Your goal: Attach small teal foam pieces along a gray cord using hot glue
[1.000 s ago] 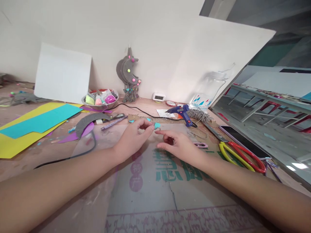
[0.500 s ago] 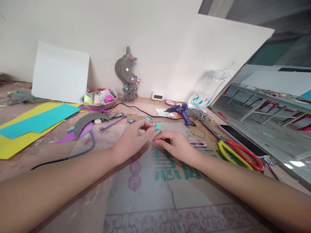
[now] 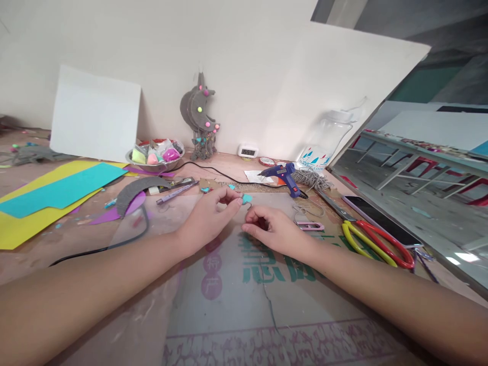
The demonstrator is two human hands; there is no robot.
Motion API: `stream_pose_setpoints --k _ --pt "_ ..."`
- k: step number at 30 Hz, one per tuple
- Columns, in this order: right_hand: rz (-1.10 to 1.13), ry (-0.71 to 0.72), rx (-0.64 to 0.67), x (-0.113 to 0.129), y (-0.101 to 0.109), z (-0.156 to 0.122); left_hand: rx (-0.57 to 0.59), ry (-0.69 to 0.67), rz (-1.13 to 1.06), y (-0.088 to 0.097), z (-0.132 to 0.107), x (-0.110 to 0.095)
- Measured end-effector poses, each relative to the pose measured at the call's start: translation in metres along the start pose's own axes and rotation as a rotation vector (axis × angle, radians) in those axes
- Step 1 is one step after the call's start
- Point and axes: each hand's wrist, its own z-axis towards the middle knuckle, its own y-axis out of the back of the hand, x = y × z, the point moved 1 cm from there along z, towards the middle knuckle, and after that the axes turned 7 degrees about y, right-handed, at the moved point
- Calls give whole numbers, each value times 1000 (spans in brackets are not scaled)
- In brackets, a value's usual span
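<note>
Our table (image 3: 68, 239), spanning the lower frame. White panel (image 3: 95, 114), upper left. Scissors (image 3: 347, 217), red and yellow handles, right. Our left hand (image 3: 208, 221), centre, thumb and finger closed in a pinch. Our right hand (image 3: 276, 229), just right of centre, fingers curled in; whether it grips anything we cannot tell. Blue glue gun (image 3: 286, 177), right of centre. Turquoise piece (image 3: 247, 199), centre, held at the left hand's fingertips.

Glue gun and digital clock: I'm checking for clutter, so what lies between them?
In the head view, a round red-rimmed item and part of a white sheet lie between the clock and the glue gun.
</note>
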Motion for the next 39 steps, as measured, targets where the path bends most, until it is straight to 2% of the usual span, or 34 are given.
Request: stream_pose_setpoints --k 4,11,15,17,20,22,24,26,29,31,39 --pt "0 -47 -39 -5 1 1 -19 12 -3 0 -1 -2" --pt "-34 6 -72 -14 -1 3 16 -3 -25 -1 -2 -1" --pt "21 -4 -85 -9 0 2 -3 -6 -27 -1 -1 0" --pt "18 30 -170 -3 5 -1 -9 10 -33 -1 0 0" --pt "-24 134 -389 5 14 -6 -5 53 -44 0 0 0" --pt "-24 157 -466 4 17 -7 1 68 -47 1 1 0" --pt "-15 127 -430 -2 16 -6 12 61 -50 0 1 0" --pt "-19 108 -332 -8 12 -2 26 43 -56 0 1 0" --pt "-27 132 -242 -15 9 4 42 26 -67 -1 0 -1" --pt "-24 111 -223 -17 9 7 50 26 -75 -1 -1 -2" --pt "110 -133 -193 -19 10 6 110 70 -187 -1 -2 -2"
